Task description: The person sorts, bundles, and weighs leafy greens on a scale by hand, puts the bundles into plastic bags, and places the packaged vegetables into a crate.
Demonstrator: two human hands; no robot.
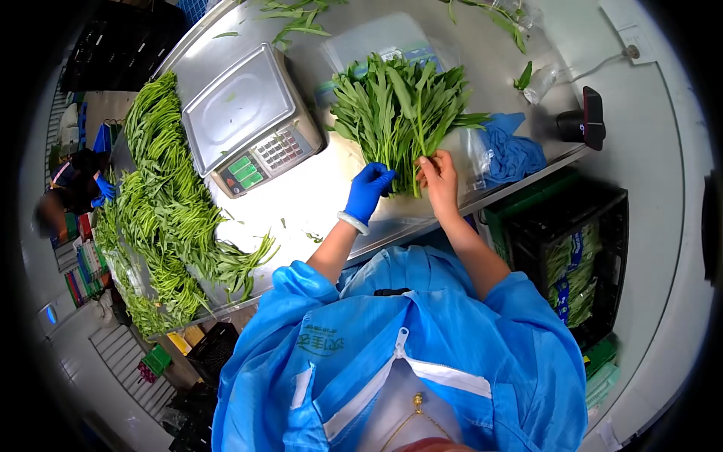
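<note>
A bunch of leafy greens (pixel 395 105) lies on the metal table, leaves pointing away from me and stems toward me. My left hand (pixel 367 192), in a blue glove, is closed at the left side of the stems. My bare right hand (pixel 439 181) pinches stems at the right side of the bunch. Under and behind the leaves are clear plastic bags (pixel 376 41) with blue and green print. Left of the bunch stands a weighing scale (pixel 241 113), with only leaf scraps on its tray.
A long heap of greens (pixel 162 203) covers the table's left side. At right are a blue cloth (pixel 512 151), a black device (pixel 584 120) and, below the table, a black crate (pixel 572 256) of packed greens. Another person (pixel 75 184) is at far left.
</note>
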